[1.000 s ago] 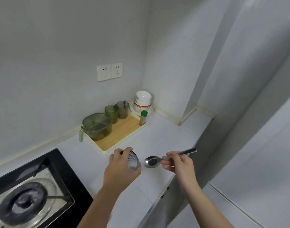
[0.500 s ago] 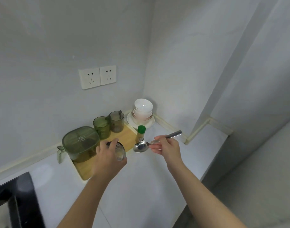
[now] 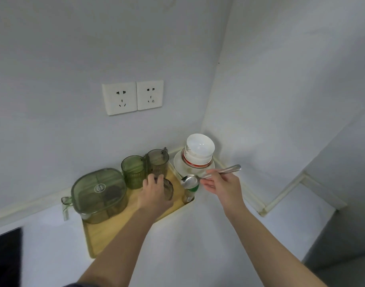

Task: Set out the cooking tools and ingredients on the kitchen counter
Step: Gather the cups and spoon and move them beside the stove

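My left hand (image 3: 154, 193) grips a small clear glass (image 3: 168, 188) low over the wooden tray (image 3: 107, 230), just in front of two green cups (image 3: 134, 170). My right hand (image 3: 220, 184) pinches the handle of a steel spoon (image 3: 190, 180), whose bowl hovers over a green-capped spice bottle (image 3: 189, 194) at the tray's right corner. A green lidded container (image 3: 98, 193) stands on the tray's left part.
Stacked white bowls on a plate (image 3: 199, 154) fill the counter's back corner. Two wall sockets (image 3: 133, 97) sit above the tray. A black stove edge (image 3: 5, 251) shows at the lower left. The white counter (image 3: 198, 235) ends in a drop at the right.
Both hands moved forward to the tray; the glass came down over the board in front of the green cups, and the spoon now hovers above the spice bottle. The view shifted closer to the corner.
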Demonstrator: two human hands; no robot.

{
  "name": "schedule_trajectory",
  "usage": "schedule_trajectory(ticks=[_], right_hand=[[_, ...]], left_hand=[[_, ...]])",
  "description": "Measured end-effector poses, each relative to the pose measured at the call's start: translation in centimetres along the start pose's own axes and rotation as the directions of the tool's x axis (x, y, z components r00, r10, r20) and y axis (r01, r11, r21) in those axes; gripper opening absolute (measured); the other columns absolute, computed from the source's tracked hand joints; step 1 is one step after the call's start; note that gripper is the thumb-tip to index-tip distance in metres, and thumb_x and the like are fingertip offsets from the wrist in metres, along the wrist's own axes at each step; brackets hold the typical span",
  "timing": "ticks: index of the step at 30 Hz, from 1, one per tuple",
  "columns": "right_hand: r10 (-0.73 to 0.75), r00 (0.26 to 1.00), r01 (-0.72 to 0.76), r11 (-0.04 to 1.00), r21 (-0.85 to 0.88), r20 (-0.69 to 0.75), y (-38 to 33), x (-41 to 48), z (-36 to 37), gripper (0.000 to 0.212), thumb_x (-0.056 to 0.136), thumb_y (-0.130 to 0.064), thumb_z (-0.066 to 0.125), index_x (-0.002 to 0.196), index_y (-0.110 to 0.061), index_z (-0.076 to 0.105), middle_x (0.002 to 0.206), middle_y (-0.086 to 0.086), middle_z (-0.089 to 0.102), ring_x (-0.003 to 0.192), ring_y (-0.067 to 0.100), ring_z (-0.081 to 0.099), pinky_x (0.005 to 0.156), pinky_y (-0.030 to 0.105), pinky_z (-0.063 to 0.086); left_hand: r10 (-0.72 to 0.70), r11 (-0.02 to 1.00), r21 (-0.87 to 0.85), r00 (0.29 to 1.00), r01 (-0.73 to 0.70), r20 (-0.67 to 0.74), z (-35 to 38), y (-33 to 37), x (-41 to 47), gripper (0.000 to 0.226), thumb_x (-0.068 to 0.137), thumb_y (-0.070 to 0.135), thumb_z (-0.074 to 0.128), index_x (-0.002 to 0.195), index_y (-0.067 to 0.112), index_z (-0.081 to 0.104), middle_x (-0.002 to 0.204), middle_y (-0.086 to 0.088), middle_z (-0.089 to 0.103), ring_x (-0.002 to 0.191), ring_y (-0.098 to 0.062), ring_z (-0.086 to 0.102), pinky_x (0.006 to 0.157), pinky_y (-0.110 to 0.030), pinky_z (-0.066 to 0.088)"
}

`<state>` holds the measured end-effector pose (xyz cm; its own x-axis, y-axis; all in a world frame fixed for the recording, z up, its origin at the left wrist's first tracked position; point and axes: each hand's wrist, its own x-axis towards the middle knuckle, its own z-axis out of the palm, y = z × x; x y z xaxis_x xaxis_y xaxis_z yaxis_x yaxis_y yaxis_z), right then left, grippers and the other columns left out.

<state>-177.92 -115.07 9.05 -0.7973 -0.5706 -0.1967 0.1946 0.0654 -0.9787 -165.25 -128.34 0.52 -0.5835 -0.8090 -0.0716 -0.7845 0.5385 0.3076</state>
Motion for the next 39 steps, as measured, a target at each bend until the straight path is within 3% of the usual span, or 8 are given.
schedule_trajectory(ticks=[6, 9, 13, 20, 28, 32, 36, 39], right_hand=[[-0.004, 0.998, 0.004, 1.0, -0.001, 0.069, 0.4, 2.5, 1.5, 0.013, 0.092, -0.009, 0.06, 0.096, 0.0, 0.068, 0.089, 0.017, 0.072, 0.08, 0.023, 0.074, 0.07, 0.028, 0.06], [0.05, 0.991, -0.048, 0.999, -0.019, 0.124, 0.7, 3.0, 2.8, 0.015, 0.091, -0.009, 0.058, 0.095, 0.003, 0.066, 0.089, 0.02, 0.072, 0.08, 0.024, 0.074, 0.07, 0.028, 0.06], [0.095, 0.974, -0.058, 0.983, -0.175, 0.207, 2.0, 3.4, 4.7, 0.016, 0.094, -0.012, 0.053, 0.093, -0.002, 0.066, 0.093, 0.021, 0.07, 0.077, 0.02, 0.073, 0.067, 0.027, 0.06], [0.062, 0.975, 0.063, 0.844, -0.533, 0.214, 3.8, 5.1, 7.1, 0.021, 0.096, -0.019, 0.054, 0.095, -0.001, 0.065, 0.086, 0.012, 0.073, 0.073, 0.016, 0.073, 0.074, 0.041, 0.061], [0.016, 0.98, 0.104, 0.806, -0.582, 0.197, 3.5, 8.2, 6.3, 0.018, 0.095, -0.018, 0.056, 0.098, -0.002, 0.062, 0.087, 0.01, 0.07, 0.07, 0.015, 0.073, 0.062, 0.027, 0.059], [-0.004, 0.985, 0.109, 0.787, -0.607, 0.173, 3.0, 9.5, 5.5, 0.022, 0.096, -0.018, 0.052, 0.081, -0.004, 0.059, 0.073, 0.008, 0.07, 0.06, 0.012, 0.071, 0.061, 0.023, 0.059], [0.023, 0.988, 0.062, 0.842, -0.536, 0.15, 2.5, 10.5, 4.9, 0.025, 0.091, -0.009, 0.047, 0.094, 0.014, 0.056, 0.086, 0.034, 0.065, 0.075, 0.039, 0.07, 0.073, 0.045, 0.06], [0.105, 0.98, -0.005, 0.863, -0.506, 0.17, 2.2, 10.7, 4.9, 0.026, 0.091, 0.002, 0.041, 0.1, 0.025, 0.045, 0.108, 0.049, 0.04, 0.101, 0.061, 0.046, 0.08, 0.065, 0.047]], left_hand=[[-0.042, 0.98, -0.2, 0.994, 0.021, -0.104, 1.9, -0.7, 0.3, 0.099, 0.071, 0.058, 0.072, 0.148, 0.024, 0.021, 0.142, -0.001, 0.031, 0.127, -0.019, 0.035, 0.097, -0.033, 0.044], [-0.163, 0.815, -0.577, 0.978, 0.06, -0.129, 3.4, -1.6, -1.2, 0.111, 0.062, 0.045, 0.085, 0.149, 0.023, 0.019, 0.138, -0.001, 0.038, 0.126, -0.018, 0.043, 0.101, -0.033, 0.044], [-0.217, 0.656, -0.748, 0.974, 0.1, -0.06, 4.7, -2.6, -2.4, 0.107, 0.06, 0.027, 0.089, 0.146, 0.021, 0.026, 0.132, 0.001, 0.047, 0.124, -0.018, 0.049, 0.098, -0.029, 0.042], [-0.202, 0.736, -0.664, 0.979, 0.133, -0.028, 4.7, -3.0, -1.8, 0.083, 0.066, 0.023, 0.086, 0.137, 0.013, 0.044, 0.125, -0.004, 0.057, 0.113, -0.016, 0.051, 0.088, -0.018, 0.036], [-0.174, 0.739, -0.667, 0.983, 0.097, -0.049, 5.5, -1.7, 0.7, 0.083, 0.066, 0.027, 0.085, 0.137, 0.018, 0.043, 0.124, 0.001, 0.057, 0.116, -0.014, 0.05, 0.092, -0.019, 0.04], [-0.171, 0.734, -0.674, 0.983, 0.087, -0.06, 6.1, -1.3, 1.8, 0.082, 0.066, 0.03, 0.085, 0.136, 0.02, 0.045, 0.123, 0.003, 0.057, 0.114, -0.014, 0.052, 0.092, -0.02, 0.042], [-0.174, 0.729, -0.68, 0.982, 0.076, -0.076, 6.7, -0.9, 2.7, 0.08, 0.067, 0.029, 0.085, 0.136, 0.02, 0.045, 0.124, 0.003, 0.057, 0.114, -0.013, 0.051, 0.092, -0.02, 0.042], [-0.166, 0.717, -0.694, 0.983, 0.066, -0.078, 7.0, -0.5, 3.4, 0.08, 0.065, 0.028, 0.086, 0.135, 0.02, 0.047, 0.123, 0.004, 0.059, 0.115, -0.014, 0.054, 0.098, -0.029, 0.048]])
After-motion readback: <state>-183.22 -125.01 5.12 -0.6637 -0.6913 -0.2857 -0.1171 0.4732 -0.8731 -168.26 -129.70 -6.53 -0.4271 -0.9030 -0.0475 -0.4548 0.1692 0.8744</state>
